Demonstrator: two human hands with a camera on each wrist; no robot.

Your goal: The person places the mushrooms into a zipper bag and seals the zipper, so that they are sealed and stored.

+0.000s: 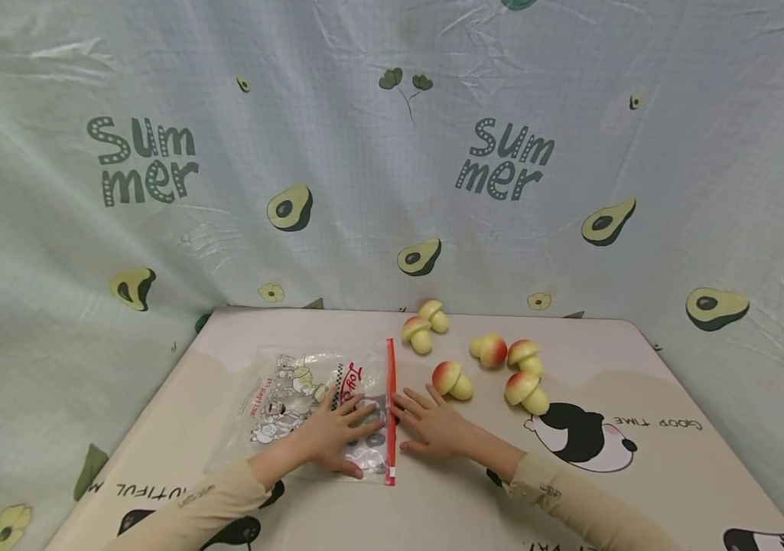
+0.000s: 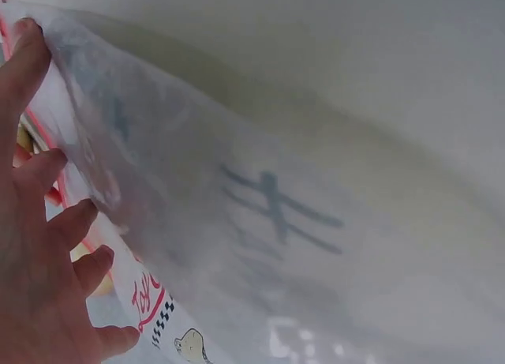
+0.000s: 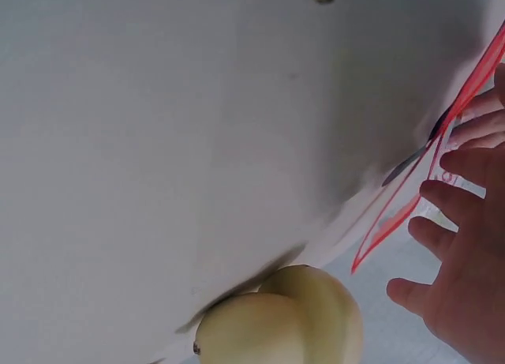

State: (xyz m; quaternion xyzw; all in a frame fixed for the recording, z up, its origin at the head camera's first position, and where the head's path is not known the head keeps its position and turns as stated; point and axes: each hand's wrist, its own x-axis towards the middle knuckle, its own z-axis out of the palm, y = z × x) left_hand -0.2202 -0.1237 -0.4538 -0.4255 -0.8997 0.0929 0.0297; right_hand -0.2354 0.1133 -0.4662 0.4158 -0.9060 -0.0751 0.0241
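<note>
A clear plastic zip bag (image 1: 274,383) with cartoon print and red lettering lies flat on the table. Along its right side runs a red zip strip (image 1: 391,360). My left hand (image 1: 333,435) rests on the bag near that strip, fingers spread and fairly straight. In the left wrist view those fingers lie along the bag's film. My right hand (image 1: 438,427) is just right of the strip, its spread fingertips right at the red edge. A toy mushroom (image 1: 452,380) with a red and yellow cap lies just beyond the right hand. Neither hand grips anything.
Several more toy mushrooms lie toward the back, including one behind the bag's corner (image 1: 417,334) and one farther right (image 1: 526,392). The pale table (image 1: 639,497) carries printed cartoon dogs and words. A curtain (image 1: 350,153) with avocado prints hangs behind it.
</note>
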